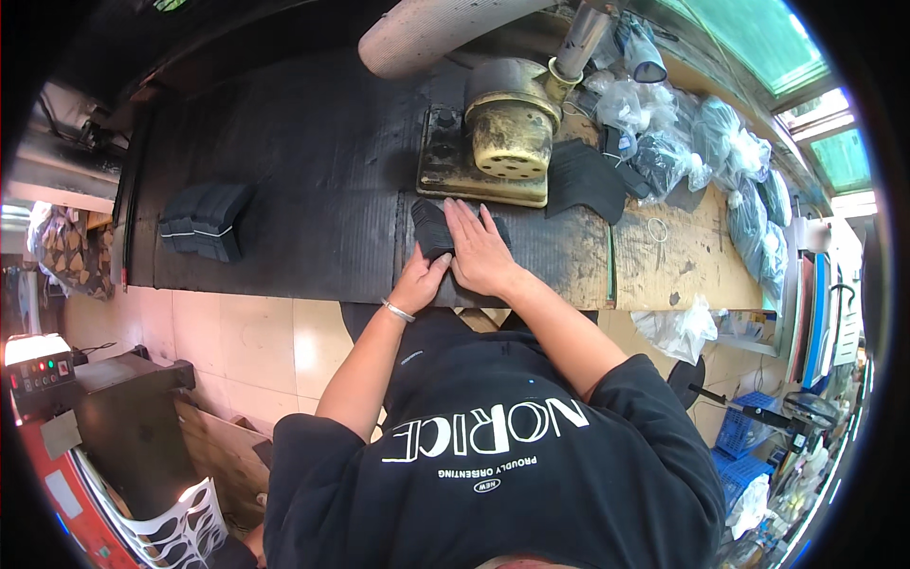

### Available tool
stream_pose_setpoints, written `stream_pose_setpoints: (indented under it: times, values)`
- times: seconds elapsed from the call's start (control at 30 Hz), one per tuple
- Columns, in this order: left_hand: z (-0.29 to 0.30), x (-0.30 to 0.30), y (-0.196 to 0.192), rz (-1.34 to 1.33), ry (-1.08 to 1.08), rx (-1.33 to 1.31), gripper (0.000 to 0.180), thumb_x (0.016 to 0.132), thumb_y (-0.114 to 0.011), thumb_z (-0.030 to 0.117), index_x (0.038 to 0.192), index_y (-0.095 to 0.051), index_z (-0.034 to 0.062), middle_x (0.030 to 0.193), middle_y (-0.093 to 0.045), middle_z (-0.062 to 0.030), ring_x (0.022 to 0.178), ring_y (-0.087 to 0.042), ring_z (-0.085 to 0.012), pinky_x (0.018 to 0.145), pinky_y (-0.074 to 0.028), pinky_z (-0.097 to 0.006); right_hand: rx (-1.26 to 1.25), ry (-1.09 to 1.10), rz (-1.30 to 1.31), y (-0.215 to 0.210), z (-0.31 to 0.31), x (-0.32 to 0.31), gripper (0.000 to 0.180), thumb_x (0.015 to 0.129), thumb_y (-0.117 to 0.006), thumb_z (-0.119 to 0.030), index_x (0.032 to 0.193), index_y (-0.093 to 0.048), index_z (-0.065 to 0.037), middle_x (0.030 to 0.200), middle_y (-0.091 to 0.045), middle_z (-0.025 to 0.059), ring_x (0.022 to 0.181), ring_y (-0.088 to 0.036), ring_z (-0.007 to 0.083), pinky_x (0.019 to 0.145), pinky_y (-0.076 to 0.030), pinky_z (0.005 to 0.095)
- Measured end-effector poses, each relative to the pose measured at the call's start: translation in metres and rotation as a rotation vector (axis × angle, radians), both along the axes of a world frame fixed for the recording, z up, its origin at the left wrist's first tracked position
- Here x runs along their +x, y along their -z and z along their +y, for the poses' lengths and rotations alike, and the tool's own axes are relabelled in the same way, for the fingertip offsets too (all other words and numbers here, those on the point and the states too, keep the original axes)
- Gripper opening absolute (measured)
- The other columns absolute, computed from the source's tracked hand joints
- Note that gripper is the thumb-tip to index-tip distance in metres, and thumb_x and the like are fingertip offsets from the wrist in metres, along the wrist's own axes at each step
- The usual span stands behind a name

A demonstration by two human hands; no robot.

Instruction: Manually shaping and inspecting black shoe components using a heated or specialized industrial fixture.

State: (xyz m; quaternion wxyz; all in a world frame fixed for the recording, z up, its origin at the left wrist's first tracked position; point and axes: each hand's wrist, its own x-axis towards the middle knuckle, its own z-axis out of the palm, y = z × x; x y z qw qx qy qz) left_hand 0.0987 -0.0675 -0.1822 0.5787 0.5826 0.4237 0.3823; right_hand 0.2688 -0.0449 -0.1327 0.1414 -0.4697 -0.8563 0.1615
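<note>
Stack of black pieces [434, 228] is sitting on the worktop [313, 190] at its near edge, in front of the person and just on the near side of the machine [517, 123] with the worn yellowish housing. Left hand [415, 283]: is gripping the near left corner, the thumb lying along the near side and the fingers partly hidden behind the layers, so apparently pinching the stack. Right hand [485, 254]: is lying over the top, its fingers stretched out and slightly spread toward the machine, its thumb pointing down beside the left thumb; how hard it is pressing, cannot tell. The layers are showing as a fanned, ridged edge between the hands, and dark edges are also showing to the right of the right hand. Step in hand, judged: the hands seem to be gathering and evening up the stack. Next move, judged: it is calling for both hands to be bearing evenly on opposite sides, as loose layers could be slipping out of line. Well apart on the left, a bundle of black pieces [201, 220] is lying with a pale band around it; on the right, black sheets [583, 180] are lying beside the machine, and a pale ring [658, 229] is lying beyond them.
</note>
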Motion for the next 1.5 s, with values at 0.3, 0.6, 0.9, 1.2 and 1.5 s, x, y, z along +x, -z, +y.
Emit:
stream_pose_setpoints:
  times: [0.3,0.6,0.9,1.2,1.5]
  values:
    - [0.018,-0.004,-0.010,-0.224,-0.072,-0.085,0.047,0.085,-0.062,-0.002,0.128,-0.044,-0.0021,0.121,-0.055,-0.0075,0.111,-0.052,-0.0139,0.098,-0.042,-0.029,0.008,0.149,-0.052,0.002,-0.003,-0.008,0.073,0.079,-0.050,-0.017,0.142,-0.022,0.007,0.148,-0.026,0.0227,0.140,-0.021,0.0339,0.114,-0.013,0.0499]
    - [0.015,-0.004,-0.010,-0.276,-0.135,-0.043,0.045,0.083,-0.062,-0.007,0.125,-0.045,-0.0049,0.118,-0.056,-0.0097,0.108,-0.055,-0.0157,0.096,-0.044,-0.029,0.009,0.148,0.185,0.000,-0.010,0.021,0.080,0.075,-0.059,-0.016,0.142,-0.023,0.006,0.148,-0.025,0.0233,0.140,-0.022,0.0344,0.114,-0.015,0.0472]
    - [0.015,-0.029,-0.050,-0.136,-0.090,-0.095,0.040,0.083,-0.064,-0.004,0.120,-0.050,-0.0052,0.111,-0.061,-0.0095,0.105,-0.057,-0.0149,0.094,-0.044,-0.029,-0.589,0.072,0.858,-0.007,-0.003,0.068,0.118,0.067,-0.081,-0.019,0.149,0.003,-0.004,0.152,-0.014,0.0215,0.140,-0.022,0.0341,0.112,-0.023,0.0413]
    - [0.009,-0.014,-0.023,-0.597,-0.162,-0.278,0.032,0.088,-0.060,0.006,0.119,-0.053,-0.0015,0.113,-0.062,-0.0089,0.105,-0.059,-0.0184,0.094,-0.046,-0.033,-0.898,0.164,1.349,-0.015,-0.008,0.046,0.093,0.071,-0.077,-0.002,0.144,-0.019,-0.003,0.140,-0.035,0.0138,0.129,-0.037,0.0215,0.108,-0.031,0.0331]
    - [0.000,0.002,-0.017,-0.923,-0.200,-0.346,0.045,0.088,-0.062,0.011,0.128,-0.046,0.0020,0.127,-0.054,-0.0100,0.122,-0.048,-0.0239,0.106,-0.035,-0.041,-0.801,0.300,1.298,-0.023,-0.007,0.029,0.059,0.074,-0.073,0.000,0.124,-0.042,0.004,0.115,-0.055,0.0107,0.105,-0.057,0.0154,0.094,-0.046,0.0285]
